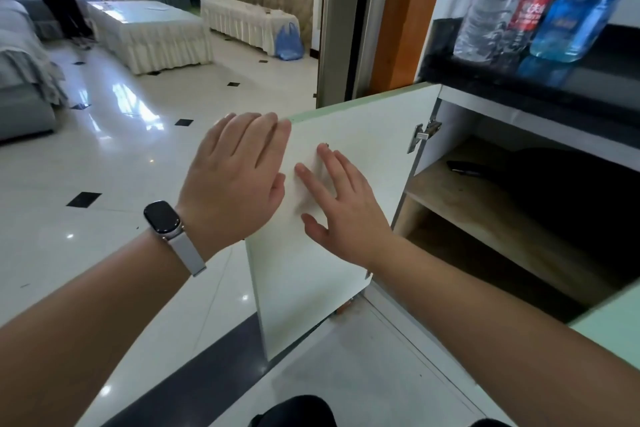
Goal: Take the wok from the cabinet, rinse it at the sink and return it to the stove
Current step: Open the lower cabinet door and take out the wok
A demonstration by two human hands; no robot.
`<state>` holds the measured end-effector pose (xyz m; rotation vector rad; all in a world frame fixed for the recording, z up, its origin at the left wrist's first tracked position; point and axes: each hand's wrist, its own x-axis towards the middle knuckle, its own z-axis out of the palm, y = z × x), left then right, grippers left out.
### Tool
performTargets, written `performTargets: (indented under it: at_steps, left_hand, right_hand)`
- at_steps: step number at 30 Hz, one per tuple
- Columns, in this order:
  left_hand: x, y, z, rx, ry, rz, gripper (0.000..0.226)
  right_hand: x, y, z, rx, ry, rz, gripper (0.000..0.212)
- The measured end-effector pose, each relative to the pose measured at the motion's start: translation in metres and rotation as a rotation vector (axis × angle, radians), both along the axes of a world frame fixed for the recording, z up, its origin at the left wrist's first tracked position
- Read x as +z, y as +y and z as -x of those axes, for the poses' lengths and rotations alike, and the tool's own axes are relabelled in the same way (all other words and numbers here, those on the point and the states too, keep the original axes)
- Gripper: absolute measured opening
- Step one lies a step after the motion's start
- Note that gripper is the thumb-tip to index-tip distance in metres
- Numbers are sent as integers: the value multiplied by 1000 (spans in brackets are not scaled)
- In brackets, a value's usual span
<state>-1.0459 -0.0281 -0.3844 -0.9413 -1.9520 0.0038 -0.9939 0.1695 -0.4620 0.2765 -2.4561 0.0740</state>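
Head view: I see the left hand [239,177] and right hand [343,208] flat, fingers straight, on the open cabinet door [367,125]. Neither grips it.

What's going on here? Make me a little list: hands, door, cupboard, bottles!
cabinet door: open
left hand: straight fingers against the door's free edge; watch on wrist
right hand: flat on the door's inner face
shelf: a dark shape, too dim to name
counter: plastic bottles standing

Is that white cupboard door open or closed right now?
Open: the cabinet door stands swung out, baring its hinge and the wooden shelf inside.
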Motion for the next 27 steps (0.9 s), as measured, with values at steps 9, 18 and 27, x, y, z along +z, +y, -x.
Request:
performTargets:
  at_steps: [9,18,27]
  left_hand:
    - [0,44,-28,-254,13,-28,44]
    - [-20,156,-43,-420,-506,156,49]
    - [-45,262,-45,-500,-642,242,53]
  right_hand:
    - [54,57,-60,-133,-142,-101,53]
    - [155,174,-157,-452,-273,-355,53]
    - [190,232,-193,-549,-463,-409,66]
